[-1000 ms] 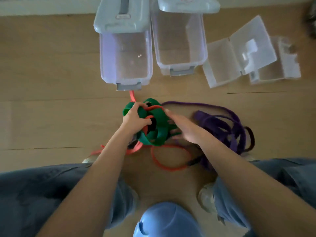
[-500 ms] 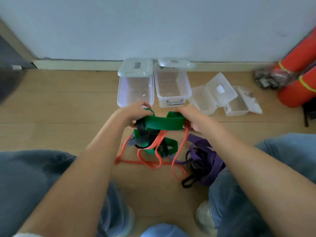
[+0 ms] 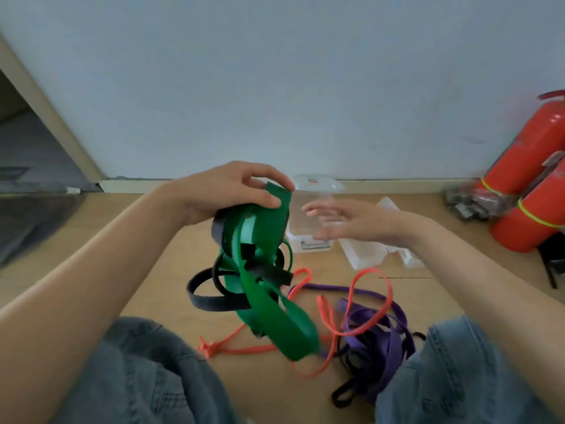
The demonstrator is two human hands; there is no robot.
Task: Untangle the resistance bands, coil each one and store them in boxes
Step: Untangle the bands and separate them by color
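Wood floor (image 3: 171,240) by a pale wall. Left hand (image 3: 226,191) pinches the green band (image 3: 263,289) w/ a black band (image 3: 214,301) looped thru it, lifted off the floor. Right hand (image 3: 345,218) open, blurred, holding nothing. Orange band (image 3: 360,328) & purple band (image 3: 394,341) on floor; clear boxes (image 3: 360,255) behind. Untangling step, prob.; next: work black free of green.

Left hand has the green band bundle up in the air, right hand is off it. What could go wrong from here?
1. The green band hangs from the left hand with a black band looped through it; pulling one-handed may tighten that knot, since the right hand is open and holds nothing.
2. The orange band and the purple band lie crossed on the floor just below; the hanging green loop could snag them again.
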